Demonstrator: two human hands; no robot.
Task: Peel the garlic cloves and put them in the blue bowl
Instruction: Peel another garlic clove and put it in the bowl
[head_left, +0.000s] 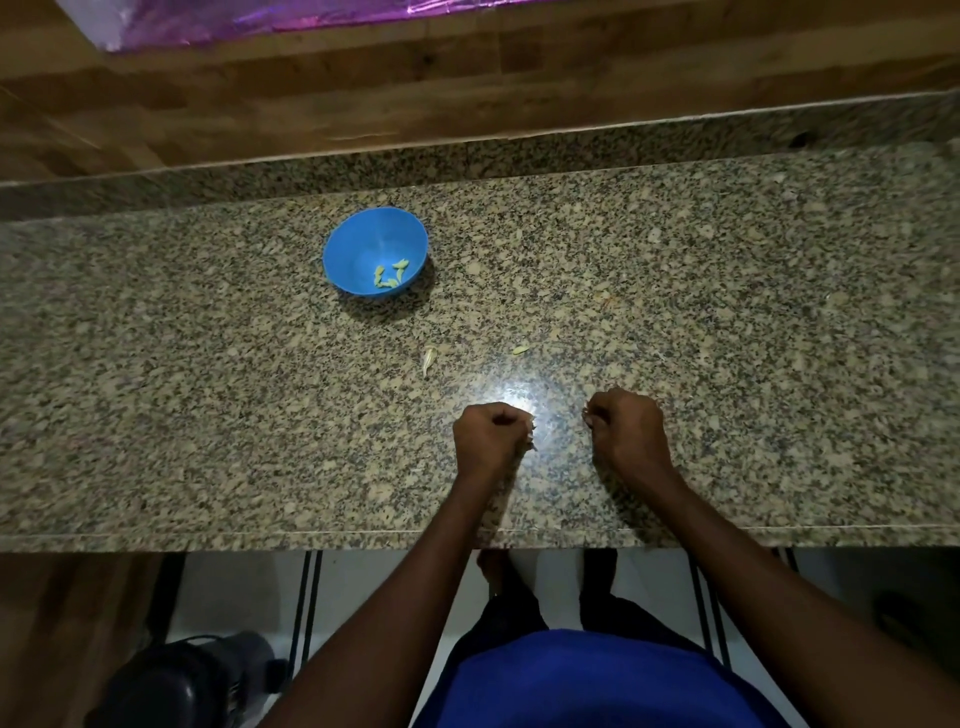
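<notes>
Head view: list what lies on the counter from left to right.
Blue bowl → garlic skin → left hand → peeled clove → right hand.

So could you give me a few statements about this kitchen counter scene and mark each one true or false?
1. The blue bowl holds several peeled garlic cloves. True.
2. The bowl sits between the two hands. False: it stands farther back on the granite counter, to the left of both hands.
3. Both the left hand and the right hand have curled fingers. True; small pale bits show at each grip, though what they are is unclear.
4. The hands are touching each other. False: bare counter shows between them.
5. An unpeeled garlic clove lies loose on the counter in front of the hands. True.
</notes>
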